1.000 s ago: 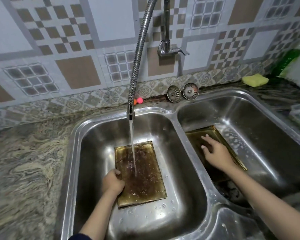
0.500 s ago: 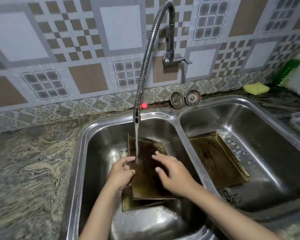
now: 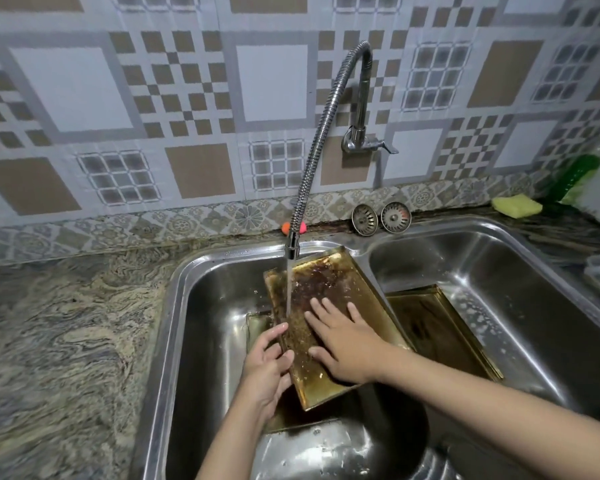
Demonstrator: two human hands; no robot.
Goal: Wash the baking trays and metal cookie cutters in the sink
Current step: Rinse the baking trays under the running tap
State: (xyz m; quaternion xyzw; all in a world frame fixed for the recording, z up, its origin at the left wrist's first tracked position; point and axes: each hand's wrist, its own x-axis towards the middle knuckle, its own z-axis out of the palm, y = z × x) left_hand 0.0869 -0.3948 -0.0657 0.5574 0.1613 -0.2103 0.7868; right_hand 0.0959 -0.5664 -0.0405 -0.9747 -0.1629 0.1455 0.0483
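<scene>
Now rinsing: left hand gripping the tilted baking tray by its left edge, right hand flat and open on its greasy face. Best kept angled under the faucet stream, rubbing upward toward the dark crust beyond the fingertips.

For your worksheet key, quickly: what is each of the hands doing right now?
Left hand: grips the left edge of the tilted baking tray under the running water.
Right hand: open, fingers spread flat, pressing on the tray's inner surface.
</scene>
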